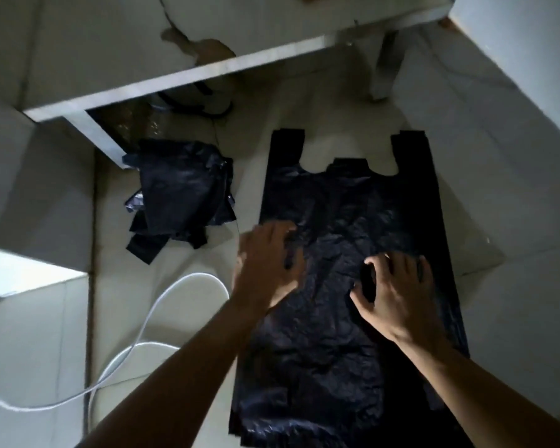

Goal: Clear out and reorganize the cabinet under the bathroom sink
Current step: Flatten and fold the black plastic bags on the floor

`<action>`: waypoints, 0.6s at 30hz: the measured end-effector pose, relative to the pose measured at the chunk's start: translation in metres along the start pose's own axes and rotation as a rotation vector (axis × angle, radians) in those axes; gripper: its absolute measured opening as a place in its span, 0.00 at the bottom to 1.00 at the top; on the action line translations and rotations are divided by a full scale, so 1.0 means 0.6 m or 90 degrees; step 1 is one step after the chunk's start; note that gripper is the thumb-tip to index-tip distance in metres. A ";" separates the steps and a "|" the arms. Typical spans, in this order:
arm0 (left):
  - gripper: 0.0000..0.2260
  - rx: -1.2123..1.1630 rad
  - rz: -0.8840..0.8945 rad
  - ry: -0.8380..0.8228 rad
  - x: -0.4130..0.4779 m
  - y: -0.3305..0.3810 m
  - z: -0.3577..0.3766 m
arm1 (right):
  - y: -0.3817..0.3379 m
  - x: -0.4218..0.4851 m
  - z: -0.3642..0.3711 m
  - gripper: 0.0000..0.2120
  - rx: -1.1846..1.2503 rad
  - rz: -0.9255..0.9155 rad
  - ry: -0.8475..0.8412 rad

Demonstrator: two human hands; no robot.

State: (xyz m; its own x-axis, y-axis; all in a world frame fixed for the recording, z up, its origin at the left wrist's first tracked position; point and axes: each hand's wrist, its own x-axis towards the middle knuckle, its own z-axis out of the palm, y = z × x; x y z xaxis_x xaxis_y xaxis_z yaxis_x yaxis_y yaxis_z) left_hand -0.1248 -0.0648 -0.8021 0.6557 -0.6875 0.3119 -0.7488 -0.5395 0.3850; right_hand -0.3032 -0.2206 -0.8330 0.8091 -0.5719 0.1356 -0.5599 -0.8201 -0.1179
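Head camera, looking down: a black carrier bag lies flat on the tiled floor, handles pointing away. The left hand presses the bag's left edge, fingers spread and released, slightly blurred. The right hand rests on the bag's middle, fingers splayed, gripping nothing. Left of the bag sits a heap of black bags; beyond it, the sink counter's edge. A white hose loops near the bag's left side.

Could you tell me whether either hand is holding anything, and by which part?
Nothing is held; the left hand and right hand press spread fingers on the middle of the black bag.
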 end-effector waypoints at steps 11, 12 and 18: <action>0.25 0.058 -0.361 -0.099 0.085 -0.170 -0.125 | -0.278 0.227 0.014 0.19 0.616 -0.012 -0.293; 0.20 0.048 -0.346 -0.123 0.087 -0.172 -0.126 | -0.288 0.230 0.017 0.16 0.606 -0.015 -0.276; 0.19 -0.050 -0.299 -0.133 0.102 -0.203 -0.168 | -0.324 0.229 0.010 0.02 0.601 0.031 -0.207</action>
State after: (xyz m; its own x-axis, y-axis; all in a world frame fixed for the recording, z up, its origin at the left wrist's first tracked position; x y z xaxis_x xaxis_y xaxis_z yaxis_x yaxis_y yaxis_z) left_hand 0.0161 0.0077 -0.7425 0.8799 -0.4671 -0.0873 -0.3639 -0.7805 0.5083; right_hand -0.0820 -0.1399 -0.7976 0.8779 -0.4548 -0.1497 -0.3364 -0.3634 -0.8688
